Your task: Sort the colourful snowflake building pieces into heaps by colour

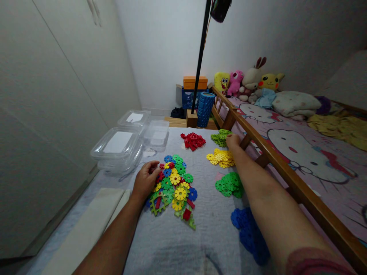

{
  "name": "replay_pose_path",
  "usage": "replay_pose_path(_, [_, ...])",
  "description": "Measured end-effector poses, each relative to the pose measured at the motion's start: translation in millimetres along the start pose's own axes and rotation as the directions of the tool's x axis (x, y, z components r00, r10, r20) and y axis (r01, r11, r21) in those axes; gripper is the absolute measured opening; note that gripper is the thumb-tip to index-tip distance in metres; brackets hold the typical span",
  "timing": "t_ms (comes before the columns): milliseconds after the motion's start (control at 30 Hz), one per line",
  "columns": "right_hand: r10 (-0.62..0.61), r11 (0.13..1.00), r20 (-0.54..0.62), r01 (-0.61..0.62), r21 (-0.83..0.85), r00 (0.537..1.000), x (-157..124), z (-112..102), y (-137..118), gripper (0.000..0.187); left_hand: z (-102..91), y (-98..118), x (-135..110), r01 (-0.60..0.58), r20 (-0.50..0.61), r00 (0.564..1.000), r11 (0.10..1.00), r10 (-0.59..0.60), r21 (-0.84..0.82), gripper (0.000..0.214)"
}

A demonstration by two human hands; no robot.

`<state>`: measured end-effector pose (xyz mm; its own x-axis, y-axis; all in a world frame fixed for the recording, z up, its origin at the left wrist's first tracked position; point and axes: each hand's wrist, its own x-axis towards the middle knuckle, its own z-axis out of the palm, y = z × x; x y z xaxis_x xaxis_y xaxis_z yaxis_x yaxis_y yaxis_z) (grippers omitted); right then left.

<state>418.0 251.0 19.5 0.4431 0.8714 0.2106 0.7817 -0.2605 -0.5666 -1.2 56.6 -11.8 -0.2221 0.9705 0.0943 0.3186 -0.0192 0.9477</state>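
My left hand [145, 180] rests at the left edge of a mixed heap of plastic snowflake pieces [173, 187], its fingers curled on a red piece there. My right hand [233, 140] reaches far forward, fingers closed down at the light-green pile [220, 137]; what it holds is hidden. Sorted piles lie around: red [193, 140], yellow [220, 157], green [229, 184] and blue [246, 225], the last two partly under my right forearm.
Clear plastic boxes [119, 149] stand at the left, with more [156, 133] behind. A wooden bed rail [275, 160] runs along the right; plush toys [249, 82] sit on the bed. A black pole [200, 57] and a blue roller [205, 109] stand beyond the mat.
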Motion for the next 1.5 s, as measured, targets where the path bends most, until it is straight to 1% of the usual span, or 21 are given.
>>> replay_pose_path(133, [0.026, 0.997, -0.048, -0.029, -0.068, 0.999, -4.1, -1.6, -6.7, 0.029, -0.3, -2.4, -0.6, -0.007, 0.01, 1.0, 1.0, 0.007, -0.005, 0.05])
replay_pose_path(233, [-0.043, 0.988, -0.057, 0.034, -0.152, 0.997, -13.5, -2.0, -12.4, 0.028, -0.1, -4.7, -0.6, -0.01, 0.02, 1.0, 1.0, 0.01, -0.002, 0.05])
replay_pose_path(300, [-0.118, 0.973, -0.022, 0.112, -0.203, 0.993, -20.7, -1.5, -16.0, 0.028, 0.3, -5.4, -0.3, -0.007, 0.022, 1.0, 1.0, 0.007, -0.005, 0.049])
replay_pose_path(367, [-0.187, 0.958, 0.043, 0.192, -0.215, 0.981, -26.6, -0.6, -18.9, 0.027, 0.7, -5.8, 0.1, -0.004, 0.021, 1.0, 1.0, 0.004, -0.011, 0.049])
replay_pose_path(467, [-0.241, 0.938, 0.105, 0.26, -0.23, 0.965, -31.1, 0.5, -21.0, 0.026, 1.0, -5.7, 0.4, 0.0, 0.024, 1.0, 1.0, 0.001, -0.013, 0.049])
replay_pose_path(567, [-0.239, 0.93, 0.111, 0.26, -0.259, 0.965, -31.8, -0.3, -20.3, 0.026, 0.9, -4.8, -0.2, 0.008, 0.026, 1.0, 1.0, -0.007, -0.016, 0.049])
replay_pose_path(733, [-0.242, 0.926, 0.104, 0.262, -0.271, 0.965, -36.1, -3.7, -20.0, 0.034, 1.0, -3.6, -0.9, 0.013, 0.021, 1.0, 1.0, -0.012, -0.024, 0.049])
replay_pose_path(867, [-0.267, 0.919, 0.122, 0.291, -0.266, 0.956, -49.1, -6.8, -27.2, 0.036, 1.6, -3.4, -0.8, 0.008, 0.039, 0.999, 1.0, -0.007, -0.025, 0.049])
replay_pose_path(967, [-0.301, 0.91, 0.166, 0.335, -0.245, 0.939, -64.2, -12.4, -35.4, 0.035, 1.0, -1.9, -2.9, 0.009, 0.045, 0.999, 1.0, -0.008, -0.018, 0.048])
replay_pose_path(1033, [-0.313, 0.906, 0.191, 0.353, -0.235, 0.93, -76.5, -17.8, -40.5, 0.034, -0.6, 1.3, -6.1, -0.02, 0.032, 0.999, 1.0, 0.02, -0.004, 0.047])
replay_pose_path(1100, [-0.327, 0.901, 0.214, 0.372, -0.224, 0.921, -91.1, -24.2, -45.5, 0.032, -3.0, 7.8, -10.1, -0.113, 0.003, 0.994, 0.993, 0.113, 0.044, 0.042])
replay_pose_path(1167, [-0.369, 0.889, 0.251, 0.419, -0.186, 0.895, -108.9, -31.2, -51.7, 0.03, -5.8, 18.2, -13.9, -0.239, -0.019, 0.97, 0.963, 0.243, 0.124, 0.036])
replay_pose_path(1200, [-0.401, 0.879, 0.275, 0.451, -0.153, 0.874, -119.4, -34.8, -55.7, 0.028, -7.2, 24.6, -15.4, -0.279, -0.018, 0.958, 0.948, 0.285, 0.152, 0.034])
replay_pose_path(1267, [-0.468, 0.856, 0.318, 0.512, -0.066, 0.824, -143.8, -42.2, -65.6, 0.027, -10.7, 38.4, -17.4, -0.323, 0.017, 0.945, 0.921, 0.327, 0.219, 0.033])
replay_pose_path(1333, [-0.528, 0.833, 0.345, 0.552, 0.033, 0.776, -172.4, -49.3, -77.0, 0.025, -16.0, 50.5, -18.8, -0.338, 0.079, 0.941, 0.893, 0.329, 0.297, 0.031])
replay_pose_path(1400, [-0.584, 0.804, 0.359, 0.58, 0.13, 0.728, -203.8, -55.2, -87.2, 0.025, -25.2, 58.0, -20.8, -0.339, 0.159, 0.94, 0.863, 0.3, 0.374, 0.031])
replay_pose_path(1500, [-0.648, 0.759, 0.362, 0.603, 0.244, 0.67, -251.1, -59.2, -95.6, 0.023, -49.7, 57.4, -28.4, -0.347, 0.228, 0.937, 0.796, 0.266, 0.495, 0.036])
